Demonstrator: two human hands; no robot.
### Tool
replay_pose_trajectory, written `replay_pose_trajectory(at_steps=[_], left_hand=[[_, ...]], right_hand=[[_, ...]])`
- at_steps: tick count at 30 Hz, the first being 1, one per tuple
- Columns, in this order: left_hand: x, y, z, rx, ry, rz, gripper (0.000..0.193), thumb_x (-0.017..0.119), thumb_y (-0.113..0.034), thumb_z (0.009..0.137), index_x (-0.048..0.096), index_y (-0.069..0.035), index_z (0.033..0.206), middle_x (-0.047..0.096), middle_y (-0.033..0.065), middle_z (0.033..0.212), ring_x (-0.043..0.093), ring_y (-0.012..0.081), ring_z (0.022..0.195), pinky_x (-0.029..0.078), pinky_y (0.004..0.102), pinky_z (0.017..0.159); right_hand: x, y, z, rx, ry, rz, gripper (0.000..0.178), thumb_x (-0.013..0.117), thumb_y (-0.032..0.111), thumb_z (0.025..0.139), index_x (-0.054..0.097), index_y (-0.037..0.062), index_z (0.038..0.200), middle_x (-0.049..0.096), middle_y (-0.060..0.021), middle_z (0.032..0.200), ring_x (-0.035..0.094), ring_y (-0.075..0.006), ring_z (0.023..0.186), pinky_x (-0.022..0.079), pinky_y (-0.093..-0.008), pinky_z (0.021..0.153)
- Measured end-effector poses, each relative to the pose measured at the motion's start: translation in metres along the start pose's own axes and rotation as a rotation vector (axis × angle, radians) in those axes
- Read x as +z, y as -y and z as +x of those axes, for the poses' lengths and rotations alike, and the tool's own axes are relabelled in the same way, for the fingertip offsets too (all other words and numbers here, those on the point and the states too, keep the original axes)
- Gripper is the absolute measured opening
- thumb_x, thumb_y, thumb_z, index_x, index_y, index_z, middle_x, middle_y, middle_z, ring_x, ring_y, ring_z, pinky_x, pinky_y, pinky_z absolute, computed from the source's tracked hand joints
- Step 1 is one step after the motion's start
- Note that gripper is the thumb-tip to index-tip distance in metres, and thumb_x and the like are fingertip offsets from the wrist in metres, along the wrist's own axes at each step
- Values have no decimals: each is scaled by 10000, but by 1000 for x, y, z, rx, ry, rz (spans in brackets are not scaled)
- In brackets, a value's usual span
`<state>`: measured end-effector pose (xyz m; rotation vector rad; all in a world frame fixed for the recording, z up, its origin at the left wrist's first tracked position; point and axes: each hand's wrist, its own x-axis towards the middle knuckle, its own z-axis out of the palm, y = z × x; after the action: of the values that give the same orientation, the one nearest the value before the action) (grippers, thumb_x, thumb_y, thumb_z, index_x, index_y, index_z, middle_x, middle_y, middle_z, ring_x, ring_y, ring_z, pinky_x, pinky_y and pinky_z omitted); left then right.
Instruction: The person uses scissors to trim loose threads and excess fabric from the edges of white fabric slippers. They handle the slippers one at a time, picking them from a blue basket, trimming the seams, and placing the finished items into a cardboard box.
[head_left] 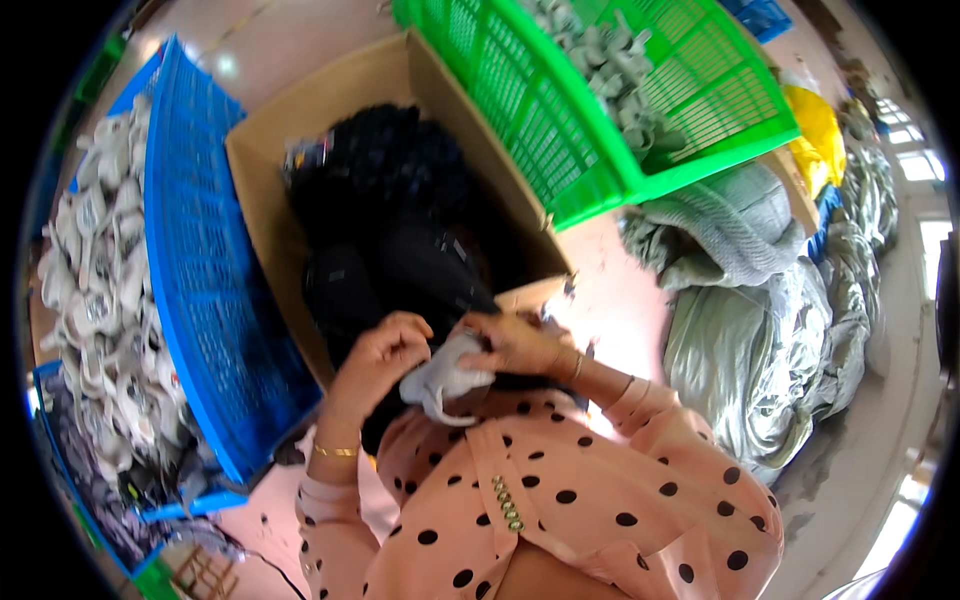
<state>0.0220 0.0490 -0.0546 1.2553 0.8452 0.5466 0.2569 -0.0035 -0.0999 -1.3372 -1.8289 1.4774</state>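
Observation:
In front of my waist my right hand [520,345] is closed around a small light grey cloth piece, which looks like a sock [445,378]. A narrow band of it curves down in a loop against my polka-dot shirt. My left hand [388,352] is at the sock's left edge, thumb and fingers pinched together. What sits between those left fingertips is too small to make out. Both hands are above my dark-clad lap, at the near side of an open cardboard box [262,175].
Dark items fill part of the box. At left stands a blue plastic crate [210,270] beside a heap of whitish socks [95,290]. A green crate [600,180] with grey pieces stands far right. Grey knit fabric [730,225] and filled plastic bags [750,350] lie on the right.

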Motion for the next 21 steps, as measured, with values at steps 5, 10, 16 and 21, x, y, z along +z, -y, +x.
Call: replay_pose_trajectory(at_steps=[5, 10, 16, 21], left_hand=[[18, -2, 5, -154, 8, -168, 213, 612, -198, 950, 538, -15, 1031, 605, 63, 719, 492, 99, 550, 414, 248, 528], [20, -1, -6, 189, -59, 831, 221, 643, -195, 923, 568, 5, 865, 518, 94, 662, 483, 154, 557, 412, 303, 538], [23, 18, 4, -106, -5, 275, 325, 584, -105, 921, 415, -14, 658, 368, 22, 605, 354, 73, 578, 314, 281, 512], [52, 44, 9, -87, -233, -187, 349, 550, -152, 968, 417, -97, 651, 354, -89, 640, 307, 6, 607, 261, 235, 503]], right_hand=[[-2, -4, -1, -92, -60, 74, 488, 717, 400, 835, 562, -4, 1063, 650, -214, 804, 665, -352, 783, 514, -392, 704], [5, -5, -1, -107, -89, 16, 517, 693, 446, 840, 557, -2, 1058, 632, -229, 785, 646, -386, 774, 502, -415, 694], [17, -10, -7, -90, -157, -61, 486, 683, 421, 841, 529, 1, 1031, 614, -237, 790, 619, -415, 763, 485, -442, 676], [21, -14, -16, 78, -174, -206, 477, 635, 341, 844, 514, -15, 1137, 611, -277, 941, 613, -431, 865, 476, -484, 780]])
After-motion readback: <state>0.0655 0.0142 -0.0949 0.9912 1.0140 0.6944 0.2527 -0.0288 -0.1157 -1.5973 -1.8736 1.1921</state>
